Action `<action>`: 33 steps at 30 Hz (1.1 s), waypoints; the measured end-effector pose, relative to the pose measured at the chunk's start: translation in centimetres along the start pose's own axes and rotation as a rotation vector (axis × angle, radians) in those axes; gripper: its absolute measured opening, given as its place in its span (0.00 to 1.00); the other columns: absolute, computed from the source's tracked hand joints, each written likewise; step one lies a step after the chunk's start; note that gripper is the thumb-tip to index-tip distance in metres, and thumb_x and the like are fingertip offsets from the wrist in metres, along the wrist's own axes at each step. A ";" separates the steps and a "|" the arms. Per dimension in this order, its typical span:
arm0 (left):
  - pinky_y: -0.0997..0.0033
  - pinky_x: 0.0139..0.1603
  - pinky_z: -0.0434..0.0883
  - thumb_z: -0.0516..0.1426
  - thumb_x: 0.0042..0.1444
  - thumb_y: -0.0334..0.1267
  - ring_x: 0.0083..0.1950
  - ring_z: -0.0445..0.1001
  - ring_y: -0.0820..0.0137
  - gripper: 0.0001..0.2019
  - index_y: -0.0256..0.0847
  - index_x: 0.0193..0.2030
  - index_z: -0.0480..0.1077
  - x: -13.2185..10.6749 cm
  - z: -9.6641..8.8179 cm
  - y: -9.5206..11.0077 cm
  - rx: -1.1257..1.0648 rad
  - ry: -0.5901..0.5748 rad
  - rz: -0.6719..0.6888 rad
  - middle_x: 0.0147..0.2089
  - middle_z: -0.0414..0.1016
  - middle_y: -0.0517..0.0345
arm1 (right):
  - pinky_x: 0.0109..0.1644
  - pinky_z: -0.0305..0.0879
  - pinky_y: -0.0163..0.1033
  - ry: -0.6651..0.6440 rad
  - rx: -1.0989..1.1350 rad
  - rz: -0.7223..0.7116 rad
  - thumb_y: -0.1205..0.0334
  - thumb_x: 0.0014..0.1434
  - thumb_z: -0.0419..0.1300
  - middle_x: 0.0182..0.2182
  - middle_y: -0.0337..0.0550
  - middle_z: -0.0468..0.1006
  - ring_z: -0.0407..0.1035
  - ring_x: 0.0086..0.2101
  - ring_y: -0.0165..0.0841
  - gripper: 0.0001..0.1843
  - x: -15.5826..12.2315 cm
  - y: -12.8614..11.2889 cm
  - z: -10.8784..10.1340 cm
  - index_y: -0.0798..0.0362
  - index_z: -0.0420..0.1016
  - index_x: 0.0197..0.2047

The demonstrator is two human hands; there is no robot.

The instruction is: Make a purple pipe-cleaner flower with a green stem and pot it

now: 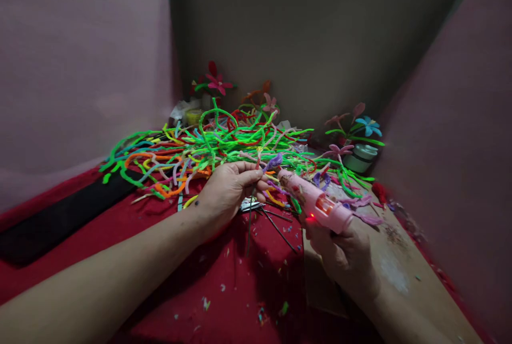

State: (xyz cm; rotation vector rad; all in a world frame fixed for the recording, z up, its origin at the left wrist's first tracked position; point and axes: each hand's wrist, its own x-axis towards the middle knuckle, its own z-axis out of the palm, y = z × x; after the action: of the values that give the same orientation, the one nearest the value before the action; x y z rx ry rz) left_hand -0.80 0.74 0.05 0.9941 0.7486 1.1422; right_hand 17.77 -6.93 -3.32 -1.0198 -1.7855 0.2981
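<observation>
My left hand (pixel 236 189) pinches a thin dark stem (pixel 250 221) that hangs down below the fingers. A purple fuzzy petal (pixel 272 164) sticks out to the right from the fingertips, with small yellow and reddish bits beside it. My right hand (pixel 344 258) is wrapped round a pink hot glue gun (pixel 308 194), its nozzle pointing up and left near the petal. A red light glows on the gun's side. Whether the nozzle touches the petal, I cannot tell. Loose dark stems (pixel 282 232) lie on the red cloth below the hands.
A big heap of coloured pipe cleaners (pixel 232 141), mostly green, spreads behind my hands. Fuzzy flowers, one blue (pixel 368 126) and one pink (pixel 218 84), stand at the back. A black strip (pixel 60 216) lies left, a brown board (pixel 416 280) right. Scraps dot the red cloth (pixel 192 280).
</observation>
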 end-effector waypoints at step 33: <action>0.82 0.17 0.69 0.54 0.50 0.20 0.22 0.71 0.76 0.07 0.29 0.26 0.71 -0.3 0.4 -0.6 -0.176 -0.114 -0.196 0.24 0.72 0.54 | 0.41 0.63 0.50 0.041 -1.084 0.353 0.46 0.57 0.50 0.39 0.55 0.74 0.67 0.39 0.47 0.23 -7.2 2.0 -12.2 0.55 0.76 0.39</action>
State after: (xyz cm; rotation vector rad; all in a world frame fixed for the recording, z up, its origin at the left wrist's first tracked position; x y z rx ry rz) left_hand -0.25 0.30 -0.36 0.8123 0.6283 0.9560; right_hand 30.14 -14.15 -3.60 -2.0712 -1.6919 -0.5557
